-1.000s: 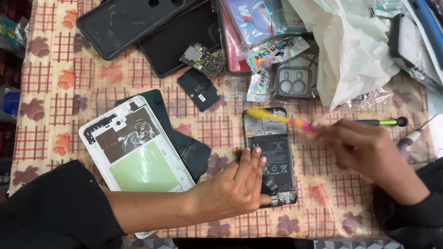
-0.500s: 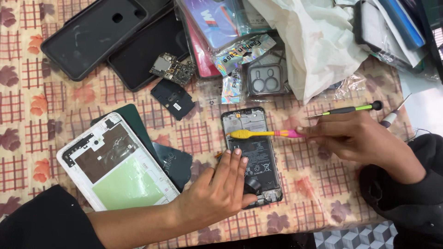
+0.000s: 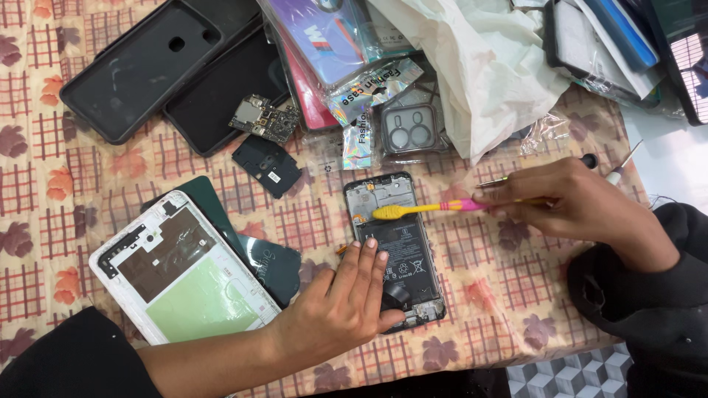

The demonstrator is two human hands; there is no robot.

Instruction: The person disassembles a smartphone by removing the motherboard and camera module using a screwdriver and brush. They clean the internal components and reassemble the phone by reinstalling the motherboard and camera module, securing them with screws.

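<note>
An opened black phone (image 3: 394, 243) with its battery showing lies on the patterned tablecloth (image 3: 66, 184). My left hand (image 3: 343, 306) rests flat on its lower half, fingers spread, pressing it down. My right hand (image 3: 571, 203) grips a yellow and pink toothbrush (image 3: 424, 210), whose bristle head touches the phone's upper part, just below the camera area.
A white phone frame (image 3: 181, 273) lies at the left over a dark green back cover (image 3: 269, 262). Black cases (image 3: 147, 66), a circuit board (image 3: 265, 118), a small black cover (image 3: 267, 166), packaged cases (image 3: 369, 81), a white plastic bag (image 3: 479, 74) and screwdrivers (image 3: 616, 166) crowd the far side.
The toothbrush head has moved down from above the phone's top edge onto its upper part. My left hand has stayed on the phone. The camera view has shifted.
</note>
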